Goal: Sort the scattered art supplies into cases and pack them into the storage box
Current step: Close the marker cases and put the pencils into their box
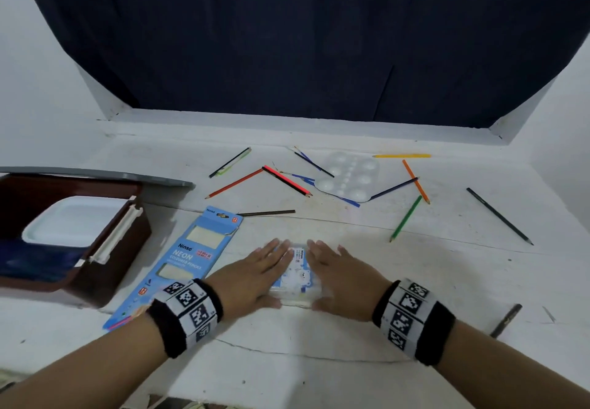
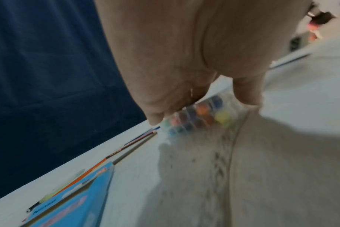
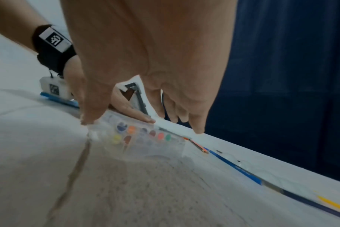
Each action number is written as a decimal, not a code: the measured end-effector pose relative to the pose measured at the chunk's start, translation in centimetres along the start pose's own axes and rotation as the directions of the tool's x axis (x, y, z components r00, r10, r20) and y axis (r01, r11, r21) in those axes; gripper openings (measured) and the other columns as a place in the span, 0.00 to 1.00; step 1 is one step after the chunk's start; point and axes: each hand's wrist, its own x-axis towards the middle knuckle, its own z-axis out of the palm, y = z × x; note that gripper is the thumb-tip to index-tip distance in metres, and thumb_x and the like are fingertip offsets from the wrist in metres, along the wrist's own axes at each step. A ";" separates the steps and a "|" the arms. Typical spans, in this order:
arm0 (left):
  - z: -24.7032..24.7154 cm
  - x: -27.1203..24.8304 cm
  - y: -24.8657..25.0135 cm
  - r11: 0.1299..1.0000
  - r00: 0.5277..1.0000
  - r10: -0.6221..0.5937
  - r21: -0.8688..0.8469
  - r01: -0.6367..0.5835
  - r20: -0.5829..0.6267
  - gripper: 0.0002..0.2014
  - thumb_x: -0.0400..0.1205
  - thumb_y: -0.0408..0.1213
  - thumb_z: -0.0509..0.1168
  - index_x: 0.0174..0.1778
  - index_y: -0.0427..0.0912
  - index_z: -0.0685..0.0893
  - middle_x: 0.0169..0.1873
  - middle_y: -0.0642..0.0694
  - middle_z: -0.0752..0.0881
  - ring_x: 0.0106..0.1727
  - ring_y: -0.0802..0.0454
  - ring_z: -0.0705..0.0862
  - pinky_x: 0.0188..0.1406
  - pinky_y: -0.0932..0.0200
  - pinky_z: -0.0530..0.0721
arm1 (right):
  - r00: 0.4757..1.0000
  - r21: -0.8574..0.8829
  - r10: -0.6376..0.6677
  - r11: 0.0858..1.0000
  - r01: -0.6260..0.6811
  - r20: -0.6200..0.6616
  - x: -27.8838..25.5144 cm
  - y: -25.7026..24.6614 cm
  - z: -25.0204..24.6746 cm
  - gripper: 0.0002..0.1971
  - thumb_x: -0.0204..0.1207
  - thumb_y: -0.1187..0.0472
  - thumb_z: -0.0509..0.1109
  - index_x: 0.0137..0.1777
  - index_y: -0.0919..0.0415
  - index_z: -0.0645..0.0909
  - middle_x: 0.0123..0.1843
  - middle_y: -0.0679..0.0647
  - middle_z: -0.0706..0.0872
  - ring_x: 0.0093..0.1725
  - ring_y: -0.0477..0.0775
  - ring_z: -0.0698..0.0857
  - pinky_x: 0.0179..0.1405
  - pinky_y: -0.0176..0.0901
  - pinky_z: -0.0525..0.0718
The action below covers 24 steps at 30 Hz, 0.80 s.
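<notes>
A clear paint case (image 1: 298, 276) with a bear label lies flat near the table's front edge; colour pots show through its side (image 2: 196, 118) (image 3: 142, 138). My left hand (image 1: 257, 269) lies on its left half with straight fingers, thumb at the near end (image 2: 246, 92). My right hand (image 1: 338, 276) covers the right half, thumb touching the near corner (image 3: 87, 116). A blue coloured-pencil box (image 1: 188, 258) lies left of the case. Loose pencils, among them red (image 1: 236, 182) and green (image 1: 406, 218), and a white palette (image 1: 351, 175) lie further back. The brown storage box (image 1: 111, 277) stands open at the left.
A white tub (image 1: 73, 220) sits inside the storage box. A black pencil (image 1: 499, 215) lies far right, a yellow one (image 1: 401, 155) near the back ledge, a dark stick (image 1: 506, 321) by my right wrist. A dark blue curtain (image 1: 287, 41) hangs behind the table.
</notes>
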 end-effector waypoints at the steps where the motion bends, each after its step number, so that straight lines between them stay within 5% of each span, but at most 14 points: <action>1: 0.3 0.0 -0.1 1.000 0.999 0.022 -0.011 -0.022 -0.027 0.52 0.69 0.78 0.23 0.81 0.44 0.27 0.83 0.45 0.27 0.84 0.46 0.26 0.87 0.52 0.39 | 1.000 -0.022 0.001 1.000 -0.001 0.018 0.3 -0.2 -0.1 0.49 0.81 0.41 0.66 0.87 0.64 0.41 0.89 0.58 0.40 0.88 0.55 0.42 0.85 0.50 0.46; 6: 1.2 0.0 -0.3 0.999 0.995 0.010 -0.030 -0.013 -0.098 0.45 0.81 0.70 0.37 0.86 0.43 0.34 0.86 0.45 0.33 0.85 0.46 0.30 0.85 0.50 0.38 | 0.999 -0.048 -0.039 0.998 0.038 -0.020 0.4 -0.1 -0.3 0.47 0.81 0.42 0.65 0.87 0.66 0.43 0.89 0.61 0.43 0.88 0.57 0.48 0.84 0.43 0.50; 10: 1.9 -0.2 -0.4 0.996 0.982 -0.002 0.085 0.019 -0.191 0.40 0.85 0.64 0.45 0.86 0.37 0.60 0.85 0.38 0.61 0.86 0.41 0.60 0.80 0.50 0.68 | 0.998 0.037 -0.045 0.998 0.047 -0.036 0.4 0.7 0.2 0.46 0.81 0.39 0.65 0.87 0.65 0.49 0.89 0.59 0.48 0.88 0.56 0.50 0.78 0.40 0.39; 13: 2.4 0.1 0.0 0.992 0.960 0.038 0.125 -0.004 -0.277 0.39 0.86 0.62 0.49 0.83 0.34 0.65 0.83 0.36 0.67 0.84 0.40 0.67 0.76 0.49 0.76 | 1.000 -0.037 -0.002 0.999 0.002 0.000 0.5 0.8 0.3 0.46 0.68 0.28 0.69 0.75 0.65 0.77 0.78 0.60 0.77 0.76 0.52 0.79 0.74 0.36 0.65; 15: 2.2 0.1 0.0 0.991 0.952 0.054 0.130 -0.015 -0.302 0.39 0.85 0.62 0.54 0.83 0.35 0.64 0.82 0.35 0.67 0.83 0.39 0.67 0.75 0.48 0.77 | 0.998 -0.101 0.058 0.993 -0.055 0.027 0.6 0.4 0.0 0.45 0.59 0.23 0.68 0.65 0.60 0.87 0.67 0.54 0.87 0.64 0.47 0.87 0.65 0.32 0.71; 17: 1.3 0.1 -0.1 0.992 0.951 0.059 0.121 -0.024 -0.302 0.40 0.83 0.64 0.58 0.84 0.38 0.64 0.82 0.37 0.68 0.83 0.39 0.68 0.76 0.50 0.76 | 1.000 -0.087 0.011 0.996 -0.010 0.015 0.4 0.3 0.0 0.45 0.64 0.25 0.67 0.69 0.62 0.83 0.71 0.56 0.84 0.68 0.48 0.85 0.68 0.34 0.64; 19: 0.1 0.4 -0.3 0.997 0.965 0.052 0.067 -0.036 -0.257 0.43 0.81 0.66 0.61 0.86 0.44 0.57 0.83 0.42 0.62 0.83 0.44 0.61 0.74 0.52 0.74 | 0.999 -0.001 -0.011 1.000 0.011 -0.050 0.0 0.4 -0.1 0.46 0.76 0.31 0.65 0.83 0.65 0.64 0.85 0.60 0.64 0.84 0.53 0.66 0.76 0.37 0.49; 21: -0.7 1.0 -0.8 1.000 0.980 0.029 -0.002 -0.030 -0.195 0.46 0.79 0.67 0.63 0.87 0.50 0.51 0.84 0.46 0.55 0.83 0.48 0.53 0.76 0.53 0.71 | 0.997 0.067 -0.037 0.997 0.041 -0.065 0.0 0.6 0.0 0.46 0.81 0.36 0.63 0.88 0.61 0.47 0.89 0.55 0.44 0.88 0.50 0.47 0.74 0.32 0.38; 24: -0.6 1.3 -1.1 0.997 0.994 0.006 -0.074 -0.014 -0.112 0.49 0.79 0.67 0.63 0.88 0.52 0.44 0.86 0.49 0.47 0.85 0.50 0.45 0.82 0.52 0.63 | 0.997 0.257 0.013 0.966 0.008 -0.078 0.0 0.7 0.2 0.49 0.76 0.32 0.65 0.88 0.54 0.47 0.89 0.47 0.43 0.85 0.38 0.43 0.78 0.30 0.40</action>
